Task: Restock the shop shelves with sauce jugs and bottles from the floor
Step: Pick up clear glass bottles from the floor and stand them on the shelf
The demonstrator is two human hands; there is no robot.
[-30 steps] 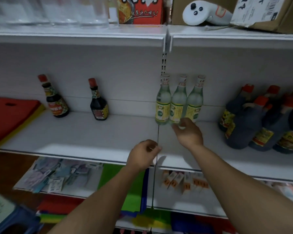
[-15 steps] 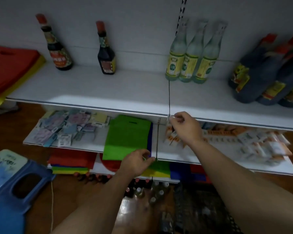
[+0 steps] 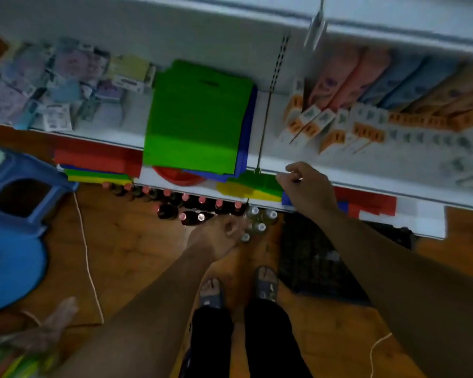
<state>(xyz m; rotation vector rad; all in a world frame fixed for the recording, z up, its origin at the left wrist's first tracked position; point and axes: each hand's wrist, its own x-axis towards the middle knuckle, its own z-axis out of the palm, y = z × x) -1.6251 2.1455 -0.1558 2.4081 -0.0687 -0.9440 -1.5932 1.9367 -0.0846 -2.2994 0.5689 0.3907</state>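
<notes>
Fingers [image 3: 231, 227] of the left hand [image 3: 216, 236] curl loosely inward with nothing between them, poised just above the cluster of clear bottles [image 3: 258, 222] that stand on the floor [image 3: 126, 249] with pale caps up; this looks like the start of a reach for one of them, though no contact shows. Those of the right hand [image 3: 307, 192] are bent and partly apart, empty as well, hovering near the front edge of the lower shelf [image 3: 366, 181], probably to steady the person while bending; whether they touch the edge cannot be told. To the left of the clear bottles, a row of dark bottles [image 3: 191, 205] with red caps stands tucked against the foot of the shelving, where stock waits to be lifted. Both groups sit close to the person's sandalled feet [image 3: 238, 287], within easy reach of either hand. A dark mesh crate [image 3: 311, 257] lies on the floor to the right of the feet. On the lower shelf rest a stack of green bags [image 3: 197, 118], blurred small packets [image 3: 52, 85] at the left and orange-and-white cartons [image 3: 333, 124] at the right. Beneath it, coloured bags in red, yellow and blue lie flat. Wooden boards make up the floor, a blue plastic stool [image 3: 14, 214] stands at the left, and a thin white cord [image 3: 86, 249] trails across.
</notes>
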